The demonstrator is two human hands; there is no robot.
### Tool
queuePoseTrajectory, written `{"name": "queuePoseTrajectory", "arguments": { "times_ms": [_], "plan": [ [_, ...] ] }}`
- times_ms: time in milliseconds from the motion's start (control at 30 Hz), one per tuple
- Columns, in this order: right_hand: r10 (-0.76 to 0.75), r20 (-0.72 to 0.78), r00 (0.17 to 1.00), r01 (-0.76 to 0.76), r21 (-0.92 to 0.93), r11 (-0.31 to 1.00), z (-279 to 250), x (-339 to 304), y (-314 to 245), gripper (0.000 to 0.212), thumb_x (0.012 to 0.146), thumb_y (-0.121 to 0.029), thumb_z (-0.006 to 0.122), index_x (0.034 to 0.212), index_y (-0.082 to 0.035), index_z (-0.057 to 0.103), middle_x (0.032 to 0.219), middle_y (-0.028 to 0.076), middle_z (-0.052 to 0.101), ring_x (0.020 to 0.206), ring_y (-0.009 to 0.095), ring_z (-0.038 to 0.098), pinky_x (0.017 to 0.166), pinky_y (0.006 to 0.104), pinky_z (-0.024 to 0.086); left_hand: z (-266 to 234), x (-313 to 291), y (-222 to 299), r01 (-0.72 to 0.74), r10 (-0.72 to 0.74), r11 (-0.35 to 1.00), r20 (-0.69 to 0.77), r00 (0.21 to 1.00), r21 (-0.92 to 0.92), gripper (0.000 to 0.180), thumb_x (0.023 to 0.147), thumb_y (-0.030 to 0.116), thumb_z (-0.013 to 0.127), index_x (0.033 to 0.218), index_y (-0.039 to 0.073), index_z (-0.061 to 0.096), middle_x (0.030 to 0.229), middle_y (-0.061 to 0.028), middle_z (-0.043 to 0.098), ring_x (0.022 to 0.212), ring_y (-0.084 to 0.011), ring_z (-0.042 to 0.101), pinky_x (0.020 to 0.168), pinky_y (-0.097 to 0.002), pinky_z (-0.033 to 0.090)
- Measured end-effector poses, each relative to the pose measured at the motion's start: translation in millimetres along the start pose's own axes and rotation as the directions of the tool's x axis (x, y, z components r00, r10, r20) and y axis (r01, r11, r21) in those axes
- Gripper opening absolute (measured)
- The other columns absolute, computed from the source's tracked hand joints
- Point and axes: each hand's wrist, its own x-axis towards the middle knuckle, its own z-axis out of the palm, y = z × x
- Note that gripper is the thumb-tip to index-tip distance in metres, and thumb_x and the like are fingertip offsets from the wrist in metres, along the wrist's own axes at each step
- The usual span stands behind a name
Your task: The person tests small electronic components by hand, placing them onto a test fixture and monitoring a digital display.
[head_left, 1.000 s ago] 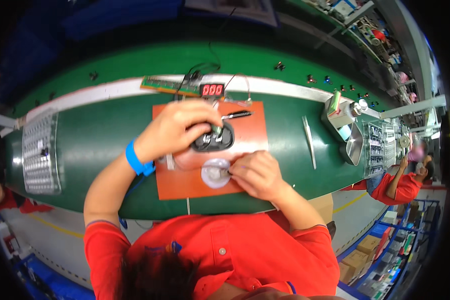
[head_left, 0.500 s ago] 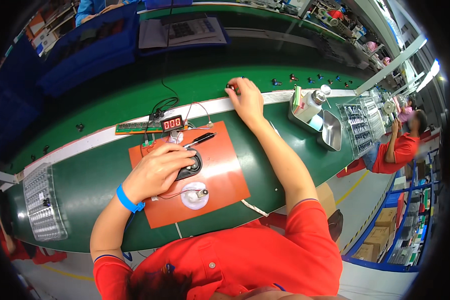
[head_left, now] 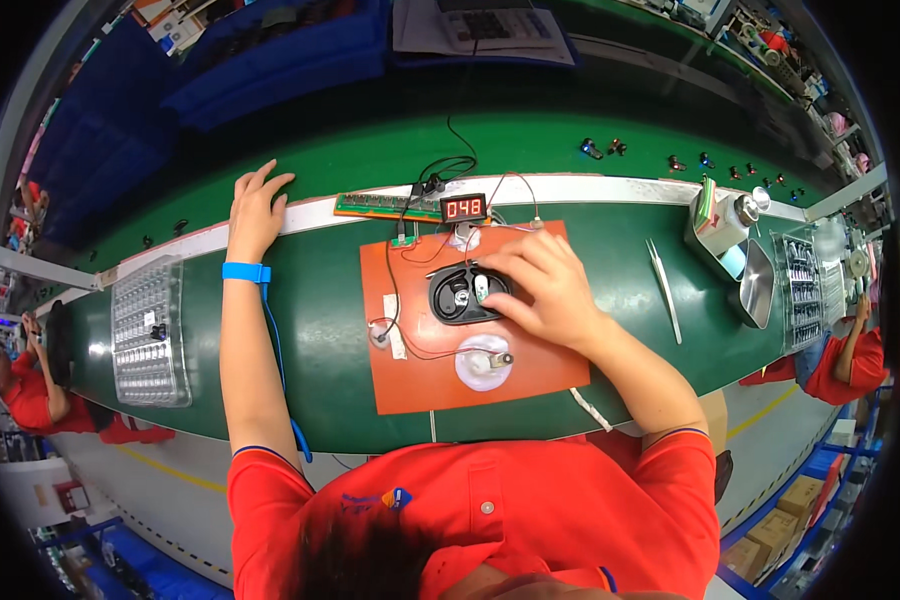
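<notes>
A black earbud case (head_left: 451,315) sits on the orange mat (head_left: 410,385) with two earbuds inside, the right one (head_left: 482,287) showing a pale face. My right hand (head_left: 545,290) is closed about the case's right end, its thumb and forefinger on either side of it. Out to the left, my left hand (head_left: 257,212) reaches over the white strip onto the green belt, its fingers stretched and somewhat apart; nothing shows in them. A blue wrist strap (head_left: 246,272) with a cord circles that wrist. Behind the case stands a small lit red digit meter (head_left: 464,208) with thin wires.
Tweezers (head_left: 664,290) lie right of the mat. Farther right are a metal bin (head_left: 757,285), a bottle (head_left: 745,208) and trays of parts (head_left: 802,285). A clear plastic tray (head_left: 150,340) is at left. Several dark earbuds (head_left: 591,149) rest on the belt.
My right hand has come back from the belt to the case. My left hand has left the case and reached out to the belt at left. The view has turned left; the meter's reading has changed.
</notes>
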Motion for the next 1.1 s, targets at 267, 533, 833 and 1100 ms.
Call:
{"name": "queuePoseTrajectory", "arguments": {
  "times_ms": [267, 533, 833, 1100],
  "plan": [
    [0.077, 0.044, 0.996, -0.073, -0.078, 0.994, 11.6, -3.2, -20.5, 0.034, 0.073, -0.019, 0.081, 0.101, -0.007, 0.066, 0.097, 0.009, 0.061, 0.088, 0.027, 0.056, 0.077, 0.0388, 0.042, 20.9, 0.4, -3.6, 0.196, -0.197, 0.980, -0.080, 0.977, -0.025, 0.030, 0.083, 0.003, 0.063, 0.111, 0.009, 0.068, 0.108, -0.0152, 0.069, 0.098, -0.0349, 0.063, 0.089, -0.0426, 0.052],
    [0.213, 0.070, 0.974, -0.224, 0.348, 0.910, 2.4, -25.0, -28.4, 0.025, 0.076, -0.001, 0.075, 0.098, -0.004, 0.064, 0.098, 0.010, 0.064, 0.091, 0.027, 0.061, 0.081, 0.0379, 0.048, -23.3, 19.4, 61.4, 0.232, -0.402, 0.708, -0.111, 0.909, -0.667, 0.019, 0.087, 0.015, 0.067, 0.104, 0.005, 0.065, 0.080, -0.0121, 0.072, 0.068, -0.0188, 0.069, 0.062, -0.0319, 0.054],
    [0.131, 0.176, 0.976, -0.171, 0.232, 0.958, -14.4, -55.7, -36.8, 0.025, 0.073, 0.003, 0.074, 0.097, -0.003, 0.065, 0.093, 0.011, 0.067, 0.085, 0.028, 0.065, 0.078, 0.0378, 0.050, -54.9, -3.3, 214.0, 0.179, 0.085, 0.488, 0.250, 0.964, -0.854, 0.014, 0.091, 0.019, 0.064, 0.091, 0.005, 0.060, 0.063, -0.0084, 0.062, 0.052, -0.0183, 0.059, 0.053, -0.0324, 0.045],
    [-0.061, 0.135, 0.989, 0.049, 0.091, 0.995, -11.1, -53.7, -38.1, 0.026, 0.071, 0.001, 0.075, 0.095, -0.004, 0.065, 0.093, 0.010, 0.067, 0.083, 0.028, 0.064, 0.074, 0.0364, 0.050, -42.7, -18.8, 229.0, -0.205, 0.227, 0.662, -0.069, 0.972, -0.721, 0.011, 0.088, 0.021, 0.068, 0.089, 0.011, 0.064, 0.064, -0.0033, 0.057, 0.062, -0.0207, 0.056, 0.078, -0.0364, 0.041]
  ]
}}
